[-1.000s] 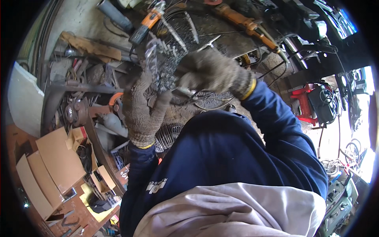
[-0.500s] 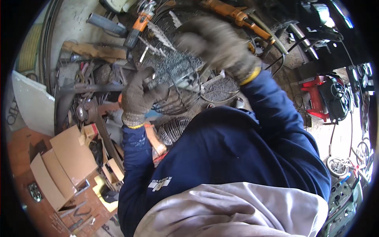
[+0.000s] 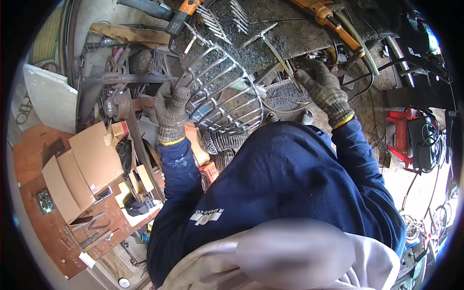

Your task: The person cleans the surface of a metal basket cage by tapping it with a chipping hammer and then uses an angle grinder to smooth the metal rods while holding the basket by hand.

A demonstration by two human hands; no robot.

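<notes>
Holding grate (image 3: 225, 98) at gritty workshop table (image 3: 292, 34)

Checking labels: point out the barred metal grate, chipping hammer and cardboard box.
Barred metal grate (image 3: 252, 82): head view, on its outer rim.
Chipping hammer (image 3: 279, 59): head view, on its handle.
Cardboard box (image 3: 98, 157): head view, on its large upper panel.

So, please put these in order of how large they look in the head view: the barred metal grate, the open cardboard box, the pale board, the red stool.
1. Barred metal grate and open cardboard box: too alike to rank.
2. Pale board.
3. Red stool, partly hidden by the black machine.
</notes>
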